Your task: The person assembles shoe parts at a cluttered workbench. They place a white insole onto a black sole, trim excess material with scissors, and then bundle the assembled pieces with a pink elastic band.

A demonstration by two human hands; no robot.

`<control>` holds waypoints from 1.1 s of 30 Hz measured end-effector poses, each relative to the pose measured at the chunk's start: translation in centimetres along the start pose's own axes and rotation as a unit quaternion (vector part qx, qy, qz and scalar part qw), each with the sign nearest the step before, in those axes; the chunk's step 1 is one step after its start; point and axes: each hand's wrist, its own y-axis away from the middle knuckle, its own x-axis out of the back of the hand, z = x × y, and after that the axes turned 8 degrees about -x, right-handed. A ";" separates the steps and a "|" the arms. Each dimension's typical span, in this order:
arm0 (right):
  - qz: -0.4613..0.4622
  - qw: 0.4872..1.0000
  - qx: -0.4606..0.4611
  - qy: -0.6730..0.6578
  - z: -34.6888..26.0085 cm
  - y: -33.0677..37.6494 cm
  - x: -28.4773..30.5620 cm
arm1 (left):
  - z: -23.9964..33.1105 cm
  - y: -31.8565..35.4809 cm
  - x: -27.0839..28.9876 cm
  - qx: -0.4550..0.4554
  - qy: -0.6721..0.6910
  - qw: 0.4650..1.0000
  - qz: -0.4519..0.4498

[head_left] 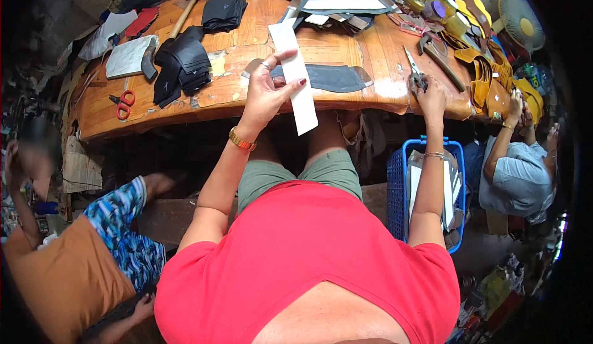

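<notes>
I can see the left hand (272, 84) pinching a long white strip (295, 65). The thumb is on the near side, and the other fingers bend in to meet it. The strip leans a bit: its top pokes up past the fingertips, and its bottom hangs below them, past the edge of the table (380, 50).

The right hand (430, 96) is well apart from the left one. Its fingers curl at the dark loops of the silver scissors (410, 61), and the blades point away, up the table. I cannot tell how hard those fingers squeeze.

Just behind the pinching fingers, a flat dark gray piece (336, 77) lies on the wood. Farther past them is a messy pile of gray and white pieces (346, 3). To the left of those fingers sits a heap of black pieces (183, 66), and farther left are the red scissors (125, 105). A hammer (184, 15) lies beyond the black heap.

Near the right fingers, on their right side, is another hammer (443, 66). Farther right are yellow pieces (483, 77). Below the right fingers, under the forearm, stands a blue basket (396, 186) with more white strips (448, 189) inside.
</notes>
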 end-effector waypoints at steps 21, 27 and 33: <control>-0.354 0.632 -0.127 -0.678 -13.4 18.3 3.8 | 3.1 -1.2 -2.4 -0.040 0.029 0.998 -0.031; -0.397 0.630 -0.044 -0.666 -14.3 19.3 2.9 | 3.3 -1.2 -2.6 -0.058 -0.002 0.998 -0.033; -0.383 0.652 -0.028 -0.654 -14.7 19.3 3.1 | 3.0 -0.9 -2.5 -0.070 -0.044 0.996 -0.028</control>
